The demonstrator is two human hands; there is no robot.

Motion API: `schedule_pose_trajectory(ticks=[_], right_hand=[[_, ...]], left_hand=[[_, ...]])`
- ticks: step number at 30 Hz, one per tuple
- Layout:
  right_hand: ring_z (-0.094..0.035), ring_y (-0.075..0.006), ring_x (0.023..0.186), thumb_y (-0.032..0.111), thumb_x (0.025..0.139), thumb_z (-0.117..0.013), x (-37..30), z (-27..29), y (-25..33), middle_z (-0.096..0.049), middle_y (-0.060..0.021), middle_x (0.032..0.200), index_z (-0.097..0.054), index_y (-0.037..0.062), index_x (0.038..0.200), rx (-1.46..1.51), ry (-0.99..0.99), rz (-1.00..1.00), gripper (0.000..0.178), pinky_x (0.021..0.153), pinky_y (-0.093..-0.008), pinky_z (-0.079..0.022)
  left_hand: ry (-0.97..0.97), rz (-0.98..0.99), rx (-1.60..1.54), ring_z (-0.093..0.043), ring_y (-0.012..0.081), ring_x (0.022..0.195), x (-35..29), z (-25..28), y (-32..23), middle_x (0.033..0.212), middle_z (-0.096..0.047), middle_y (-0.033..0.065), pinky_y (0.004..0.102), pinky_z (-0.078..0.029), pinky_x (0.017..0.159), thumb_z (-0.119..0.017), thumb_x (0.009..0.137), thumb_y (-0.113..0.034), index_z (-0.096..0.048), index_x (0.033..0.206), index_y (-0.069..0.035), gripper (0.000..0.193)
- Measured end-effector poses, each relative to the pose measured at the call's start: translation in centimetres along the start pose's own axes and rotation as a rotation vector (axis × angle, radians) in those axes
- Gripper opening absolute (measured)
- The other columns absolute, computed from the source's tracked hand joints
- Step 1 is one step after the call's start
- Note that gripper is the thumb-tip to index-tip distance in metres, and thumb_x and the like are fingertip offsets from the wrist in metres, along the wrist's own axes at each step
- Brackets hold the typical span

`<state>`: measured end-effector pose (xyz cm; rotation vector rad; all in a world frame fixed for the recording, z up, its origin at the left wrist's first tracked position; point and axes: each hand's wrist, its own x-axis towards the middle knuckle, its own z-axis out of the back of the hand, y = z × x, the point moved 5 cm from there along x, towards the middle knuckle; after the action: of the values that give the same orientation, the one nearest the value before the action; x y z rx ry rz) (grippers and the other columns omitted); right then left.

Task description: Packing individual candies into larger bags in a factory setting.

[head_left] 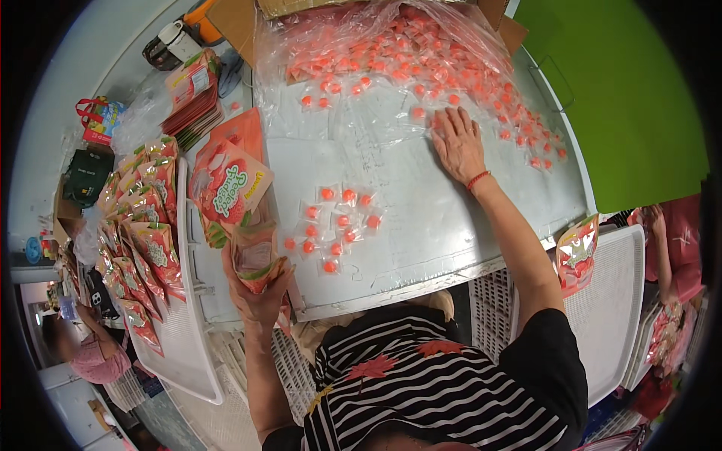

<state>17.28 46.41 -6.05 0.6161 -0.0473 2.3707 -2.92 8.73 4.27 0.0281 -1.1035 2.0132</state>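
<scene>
My left hand (259,301) grips a red-and-green printed candy pouch (256,252) near the table's front edge. The pouch's mouth faces up and is spread apart. Flat on the table at the right lies my right hand (459,148), its fingers stretched toward loose red candies in clear wrappers (453,98). Whether a fingertip touches one I cannot tell. Between my hands sits a small group of wrapped candies (343,221). Beyond the right hand, a large heap of the same candies (406,56) spills from a clear plastic liner (271,83).
A cardboard box (235,30) stands at the far edge. Flat pouches (226,177) lie beside my left hand, with a stack (194,105) behind. Filled pouches (154,248) crowd a white tray (197,361) at left. At right, one pouch (577,255) stands by another white tray (620,301). Other people work on both sides.
</scene>
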Motion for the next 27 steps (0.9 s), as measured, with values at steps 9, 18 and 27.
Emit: schedule_pose_trajectory(ticks=[9, 18, 27], right_hand=[[-0.038, -0.0346, 0.128, 0.037, 0.089, -0.057, -3.8, 3.0, -4.5, -0.039, -0.0174, 0.138, -0.038, 0.0040, 0.135, 0.095, 0.007, -0.015, 0.059, 0.108, -0.0503, -0.023], [-0.038, -0.0309, 0.130, 0.050, 0.089, -0.049, -5.0, 5.5, -1.7, -0.043, -0.0132, 0.138, -0.037, 0.0036, 0.137, -0.057, 0.069, 0.111, 0.067, 0.110, -0.0493, -0.018], [-0.050, -0.0238, 0.118, 0.035, 0.100, -0.036, -9.7, 3.3, -8.2, -0.052, -0.0151, 0.124, -0.042, 0.0009, 0.126, 1.550, -0.358, -0.766, 0.043, 0.101, -0.0367, -0.038]], left_hand=[[0.015, -0.015, 0.013, -0.051, 0.0260, 0.113, -0.4, 0.1, 0.3, 0.127, -0.049, 0.0181, 0.0360, -0.042, 0.096, -0.085, 0.059, -0.004, -0.027, 0.140, -0.001, 0.099], [0.036, -0.019, -0.012, -0.051, 0.0275, 0.114, -0.4, -0.1, 0.7, 0.127, -0.048, 0.0180, 0.0364, -0.041, 0.097, -0.085, 0.058, -0.006, -0.027, 0.139, 0.000, 0.099], [0.024, -0.063, 0.048, -0.049, 0.0270, 0.116, -0.7, -0.1, 1.2, 0.130, -0.045, 0.0173, 0.0363, -0.040, 0.099, -0.084, 0.058, -0.004, -0.028, 0.139, 0.001, 0.099]])
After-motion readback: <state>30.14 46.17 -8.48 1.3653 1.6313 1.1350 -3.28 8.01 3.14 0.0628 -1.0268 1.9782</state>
